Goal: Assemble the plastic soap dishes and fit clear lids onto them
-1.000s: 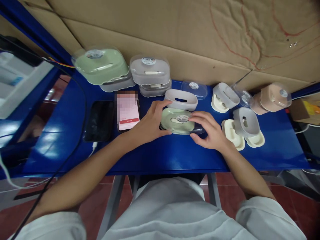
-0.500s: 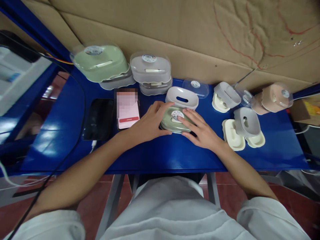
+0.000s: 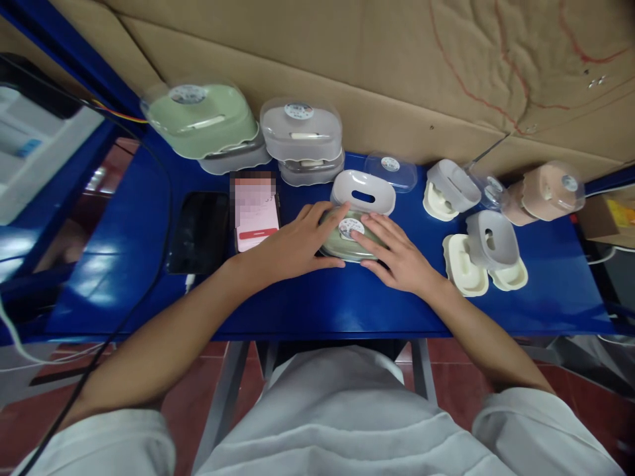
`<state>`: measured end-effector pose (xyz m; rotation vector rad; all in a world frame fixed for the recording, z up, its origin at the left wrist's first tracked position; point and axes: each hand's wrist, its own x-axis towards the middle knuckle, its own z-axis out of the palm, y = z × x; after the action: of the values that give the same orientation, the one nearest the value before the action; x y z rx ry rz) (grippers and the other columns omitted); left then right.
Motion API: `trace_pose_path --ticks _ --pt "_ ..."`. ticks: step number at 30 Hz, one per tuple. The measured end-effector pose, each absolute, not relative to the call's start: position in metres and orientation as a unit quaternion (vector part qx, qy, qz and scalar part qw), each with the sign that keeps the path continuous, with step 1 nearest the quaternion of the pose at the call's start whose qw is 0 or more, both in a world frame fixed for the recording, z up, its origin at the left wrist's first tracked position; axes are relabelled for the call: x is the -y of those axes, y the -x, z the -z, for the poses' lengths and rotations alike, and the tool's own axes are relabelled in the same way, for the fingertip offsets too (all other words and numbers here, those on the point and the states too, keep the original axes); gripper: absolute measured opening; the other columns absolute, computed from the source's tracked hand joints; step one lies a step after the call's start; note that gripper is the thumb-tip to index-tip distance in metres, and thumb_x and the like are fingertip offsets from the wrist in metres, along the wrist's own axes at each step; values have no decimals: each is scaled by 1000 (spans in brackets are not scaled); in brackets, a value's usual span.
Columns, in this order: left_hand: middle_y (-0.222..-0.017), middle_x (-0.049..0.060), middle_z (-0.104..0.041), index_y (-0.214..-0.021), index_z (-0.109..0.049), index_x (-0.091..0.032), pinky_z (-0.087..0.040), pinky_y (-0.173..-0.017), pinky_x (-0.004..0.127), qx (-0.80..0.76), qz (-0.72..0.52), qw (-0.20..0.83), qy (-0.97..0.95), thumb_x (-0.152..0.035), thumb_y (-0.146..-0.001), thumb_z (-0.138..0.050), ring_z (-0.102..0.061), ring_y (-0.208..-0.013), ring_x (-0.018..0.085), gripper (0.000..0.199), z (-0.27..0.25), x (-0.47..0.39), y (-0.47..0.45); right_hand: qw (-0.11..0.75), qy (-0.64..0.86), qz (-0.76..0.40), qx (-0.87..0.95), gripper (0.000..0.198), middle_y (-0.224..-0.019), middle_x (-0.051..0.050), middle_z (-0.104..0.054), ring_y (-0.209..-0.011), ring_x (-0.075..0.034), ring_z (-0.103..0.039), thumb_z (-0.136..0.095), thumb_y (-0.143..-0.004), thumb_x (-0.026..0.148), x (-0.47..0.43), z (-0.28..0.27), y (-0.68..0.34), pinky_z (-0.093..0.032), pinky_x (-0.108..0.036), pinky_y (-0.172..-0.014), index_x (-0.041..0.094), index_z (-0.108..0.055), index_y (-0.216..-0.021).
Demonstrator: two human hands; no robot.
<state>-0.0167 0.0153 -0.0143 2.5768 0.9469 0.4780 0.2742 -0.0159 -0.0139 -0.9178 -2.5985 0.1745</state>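
While both forearms are stretched forward, the green box (image 3: 347, 239) is pressed between the flattened left hand (image 3: 292, 248) and right hand (image 3: 397, 259).

This looks like a small packing or assembly workstation rather than a home. A blue metal tabletop (image 3: 322, 304) on steel legs stands against a wall lined with flattened cardboard (image 3: 347, 73). Many identical plastic soap boxes (image 3: 302, 129) in green, grey, cream and pink sit in stacks and loose parts along it, several bearing round labels. Two phones (image 3: 254, 211) lie charging, with cables trailing over the red tiled floor (image 3: 188, 410).
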Motion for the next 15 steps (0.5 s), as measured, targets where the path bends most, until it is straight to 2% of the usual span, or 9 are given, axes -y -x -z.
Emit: trace_pose_path --ticks 6,8,12,15 --pt "-160 25 -44 -174 -19 -20 -44 -120 64 -345 -164 181 -906 -56 -100 -71 -48 -146 45 97 12 -17 17 156 353 -91 918 63 -176 -9 -39 -166 -32 -31 -49 -112 53 16 14 -271 -30 -63 -134 31 -41 -170" --pt "-157 23 -47 -171 -25 -19 -45 -120 62 -358 -154 180 -903 -51 -97 -76 -51 -143 43 96 6 -15 17 170 346 -108 916 62 -174 -9 -43 -164 -31 -35 -40 -113 54 15 13 -272 -32 -61 -134 29 -41 -170" --pt "-150 21 -53 -163 -37 -16 -48 -118 58 -382 -126 179 -898 -42 -88 -85 -56 -139 41 93 -7 -12 23 237 391 -88 885 54 -160 -10 -61 -155 -26 -50 -29 -116 38 12 9 -277 -39 -54 -129 25 -47 -166" --pt "-147 20 -56 -158 -43 -14 -50 -116 58 -401 -116 184 -890 -44 -86 -86 -59 -135 41 88 -13 -12 32 202 444 -31 872 54 -164 -14 -56 -158 -28 -45 -34 -115 33 6 8 -281 -31 -56 -132 18 -43 -167"
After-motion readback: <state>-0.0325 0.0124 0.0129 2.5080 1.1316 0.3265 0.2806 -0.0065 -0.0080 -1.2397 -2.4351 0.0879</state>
